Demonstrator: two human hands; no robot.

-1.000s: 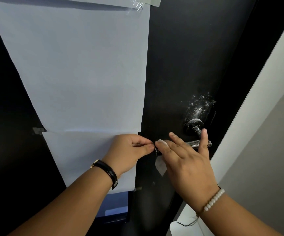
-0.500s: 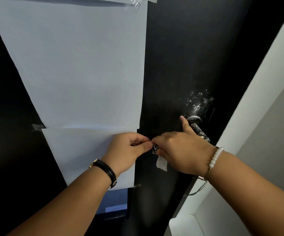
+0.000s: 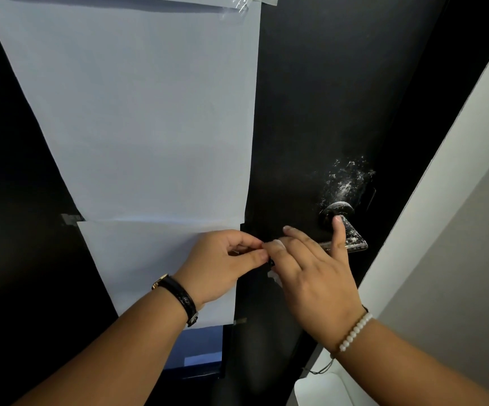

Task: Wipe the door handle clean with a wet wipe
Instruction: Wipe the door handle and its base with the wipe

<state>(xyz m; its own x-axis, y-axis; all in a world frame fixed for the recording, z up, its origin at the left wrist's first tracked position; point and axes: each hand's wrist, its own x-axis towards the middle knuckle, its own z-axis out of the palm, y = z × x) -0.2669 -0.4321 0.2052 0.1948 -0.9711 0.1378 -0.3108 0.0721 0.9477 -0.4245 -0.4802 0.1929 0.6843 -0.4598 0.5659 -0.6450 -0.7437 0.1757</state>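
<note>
On the black door [image 3: 310, 98] a dark lever door handle [image 3: 354, 244] is speckled with white residue, and more white specks [image 3: 346, 180] dot the door above its round base. My right hand [image 3: 316, 276] lies over the lever with fingers stretched and thumb up against the base. It presses a white wet wipe [image 3: 273, 275] onto the lever, and only a small corner of the wipe shows below the fingers. My left hand [image 3: 222, 265] pinches thumb and forefinger at the lever's free end, touching my right fingertips. Most of the lever is hidden.
Large white paper sheets [image 3: 137, 112] are taped to the door left of the handle. A pale door frame and grey wall [image 3: 442, 186] run along the right. A white object [image 3: 322, 391] sits low at the bottom right.
My right hand curled tight over the lever half a second ago; now its fingers are stretched again and it has shifted back along the lever. My left hand has stayed put.
</note>
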